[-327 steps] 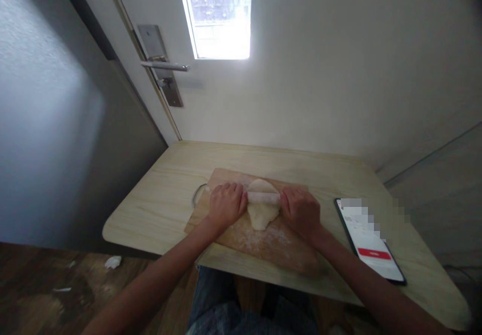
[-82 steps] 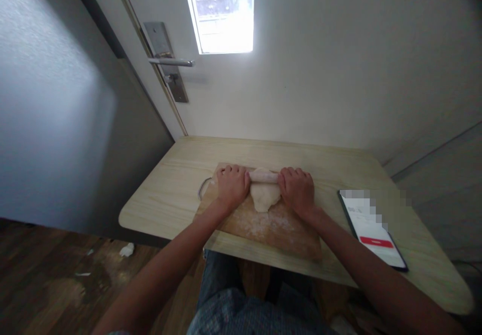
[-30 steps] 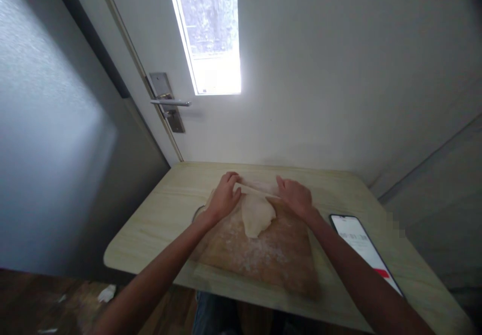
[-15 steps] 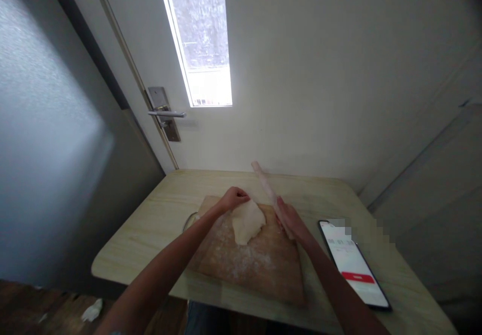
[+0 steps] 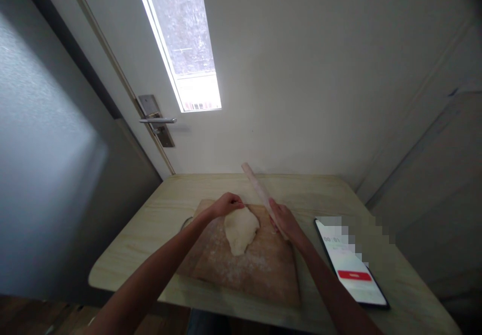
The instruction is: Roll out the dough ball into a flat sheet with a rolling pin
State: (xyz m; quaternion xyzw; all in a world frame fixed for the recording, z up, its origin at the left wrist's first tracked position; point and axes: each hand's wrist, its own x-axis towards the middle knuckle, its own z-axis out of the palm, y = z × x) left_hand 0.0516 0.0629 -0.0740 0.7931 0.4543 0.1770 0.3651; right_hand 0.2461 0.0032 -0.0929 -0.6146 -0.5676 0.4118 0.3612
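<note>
A flattened, uneven piece of pale dough (image 5: 241, 232) hangs or lies over the floured wooden board (image 5: 263, 285); I cannot tell how much of it touches the wood. My left hand (image 5: 227, 205) pinches its far left edge, fingers closed. Wrapped round a pale wooden rolling pin (image 5: 258, 187) is my right hand (image 5: 284, 219), to the right of the dough. The pin slants up and to the left, its far end reaching past the board's back edge. White flour is scattered over the board's middle and left.
The board rests on a light wood-grain table (image 5: 135, 254). On the right lies a phone (image 5: 352, 269) with a lit screen, partly blurred out. Part of a metal ring (image 5: 185, 223) shows at the board's left. Behind stands a door with a handle (image 5: 158, 120).
The dough's lower edge hangs or lies slightly nearer to me, still in my left hand's pinch. My right hand keeps the rolling pin. The whole view has shifted a little.
</note>
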